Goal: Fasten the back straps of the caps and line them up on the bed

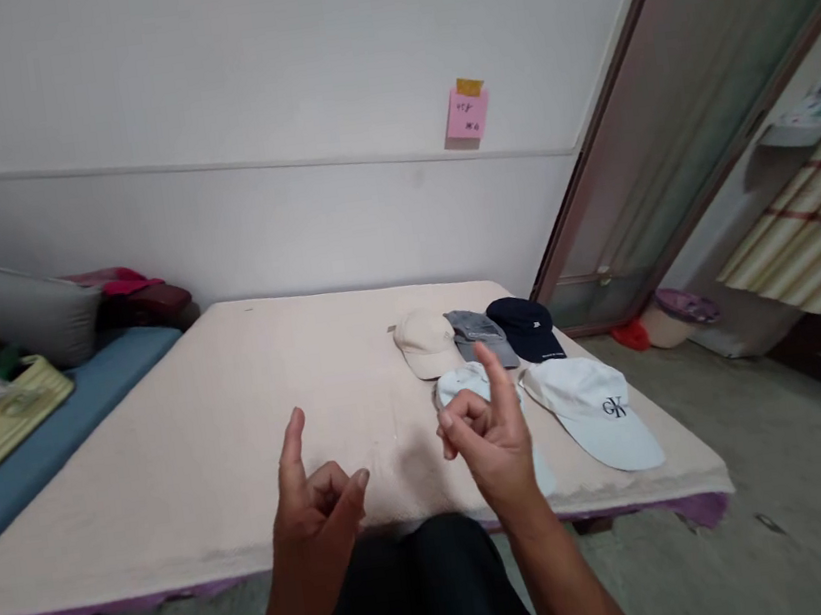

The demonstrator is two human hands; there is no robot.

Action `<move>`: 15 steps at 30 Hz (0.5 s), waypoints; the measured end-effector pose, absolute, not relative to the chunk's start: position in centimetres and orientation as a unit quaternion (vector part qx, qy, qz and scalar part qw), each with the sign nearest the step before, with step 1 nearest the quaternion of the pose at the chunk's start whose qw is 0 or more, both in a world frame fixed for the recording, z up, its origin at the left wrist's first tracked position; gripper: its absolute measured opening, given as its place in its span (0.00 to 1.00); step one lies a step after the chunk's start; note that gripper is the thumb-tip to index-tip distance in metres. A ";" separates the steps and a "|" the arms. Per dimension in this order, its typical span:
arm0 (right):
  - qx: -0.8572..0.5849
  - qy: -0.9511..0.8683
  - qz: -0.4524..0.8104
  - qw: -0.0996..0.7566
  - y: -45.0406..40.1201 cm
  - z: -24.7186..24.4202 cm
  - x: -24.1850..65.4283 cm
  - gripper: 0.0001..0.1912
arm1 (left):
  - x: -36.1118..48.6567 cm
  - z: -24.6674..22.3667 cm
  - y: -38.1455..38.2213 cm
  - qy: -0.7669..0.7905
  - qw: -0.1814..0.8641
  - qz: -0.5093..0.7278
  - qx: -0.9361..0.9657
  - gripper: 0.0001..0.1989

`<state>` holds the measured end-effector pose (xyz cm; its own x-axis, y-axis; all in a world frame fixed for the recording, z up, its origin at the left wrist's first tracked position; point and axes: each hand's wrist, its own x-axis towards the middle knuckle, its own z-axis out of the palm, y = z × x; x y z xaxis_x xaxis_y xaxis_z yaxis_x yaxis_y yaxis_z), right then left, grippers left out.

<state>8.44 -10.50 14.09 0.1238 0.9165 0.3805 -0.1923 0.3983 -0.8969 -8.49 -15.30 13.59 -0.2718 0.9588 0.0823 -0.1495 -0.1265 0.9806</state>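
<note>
My left hand [319, 521] is raised over the near part of the cloth-covered table [289, 364]. Its index finger points up, the thumb stands apart and the other fingers curl in, with nothing held. My right hand [492, 438] is up as well, index finger stretched and thumb near the curled fingers; it too holds nothing. Behind it a pale blue cap [465, 378] is partly hidden. To its right lies a white cap with a dark monogram [581, 401]. Farther back sit a cream cap [426, 341], a grey cap [480, 329] and a navy cap [523, 323].
On the left are a blue mat [130, 360], a grey cushion [17, 309] and a yellow-green striped bag [21, 399]. A pink note [467, 115] is taped to the wall. Right, a bin [673, 318] stands on the floor near a striped curtain [809, 235].
</note>
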 end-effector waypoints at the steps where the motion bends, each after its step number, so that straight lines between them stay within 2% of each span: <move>1: -0.350 -0.533 0.390 0.664 -10.6 15.1 8.4 0.40 | -8.6 14.6 -15.6 0.491 0.423 0.636 0.420 0.50; 6: -0.368 -0.591 0.319 0.643 -10.7 16.5 9.3 0.40 | -7.9 16.9 -16.4 0.517 0.355 0.633 0.453 0.50; 15: -0.393 -0.584 0.340 0.623 -11.5 15.8 15.3 0.41 | -1.0 18.4 -16.6 0.522 0.311 0.659 0.443 0.48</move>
<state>15.34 -11.50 15.80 0.0861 0.8830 0.4615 0.0363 0.4601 -0.8871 -1.02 -16.64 18.37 -0.4141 0.8727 0.2587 0.0525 -0.2608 0.9640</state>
